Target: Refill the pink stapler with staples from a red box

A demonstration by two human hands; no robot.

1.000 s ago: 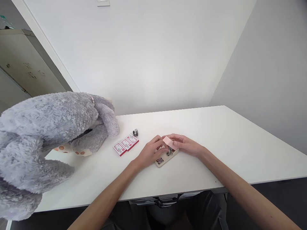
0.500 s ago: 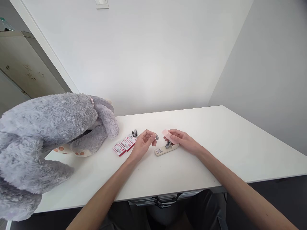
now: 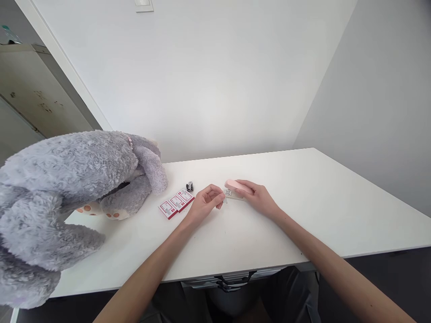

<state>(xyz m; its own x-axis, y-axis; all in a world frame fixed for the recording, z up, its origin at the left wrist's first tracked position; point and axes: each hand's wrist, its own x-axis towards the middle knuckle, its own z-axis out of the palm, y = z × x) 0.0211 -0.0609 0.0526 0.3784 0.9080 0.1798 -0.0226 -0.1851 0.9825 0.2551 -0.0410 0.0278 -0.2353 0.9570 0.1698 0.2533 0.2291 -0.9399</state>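
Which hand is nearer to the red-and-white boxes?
Left. The left hand is just right of the red-and-white boxes; the right hand is farther right, holding the pink-topped stapler.

Stapler top [image 3: 237,185]: soft pink, all one colour. Stapler bottom [image 3: 238,196]: cream, with black-and-white patterned square [image 3: 228,192]. Three little boxes [image 3: 177,202] on left: white tops, red lines, grey patches, red sides. Small tool [image 3: 190,185] at far end: black and silver. Big fluffy toy [image 3: 77,159], left: grey, bit purple; feet [image 3: 117,213] cream with orange-brown spots; beads [image 3: 129,141] pink. Bench [image 3: 289,193]: plain white. Far wall [image 3: 215,89]: plain white. Right wall [image 3: 380,116]: light grey. Cupboard [image 3: 43,92], far left: beige, brown smudges. Bottle cap [image 3: 5,27]: green. Drawer handle [image 3: 235,285], near side: black.
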